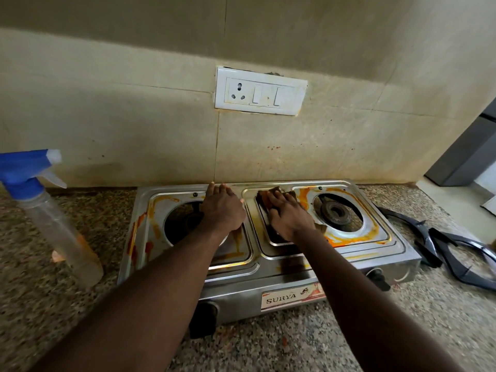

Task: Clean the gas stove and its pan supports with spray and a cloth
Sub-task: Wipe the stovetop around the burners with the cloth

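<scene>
At the frame's centre, on the desk [255,350], the stove [241,296] is mid-wipe, with the pan supports [429,251] lying at right and the spray bottle [59,232] standing at left. The left hand [222,210] braces the stove, fingers flat and released; the right hand [290,218] presses the cloth [264,196] on the stove's middle, fingers straight. Next, probably: firm strokes over the orange streaks [367,234] by the right burner [335,213].

I have just one view, the wide-angle head camera: it looks forward and down from close over the front edge of the counter [268,350], square onto the stove [268,275] at the back edge, with the tiled wall [120,116] filling the upper half.
</scene>
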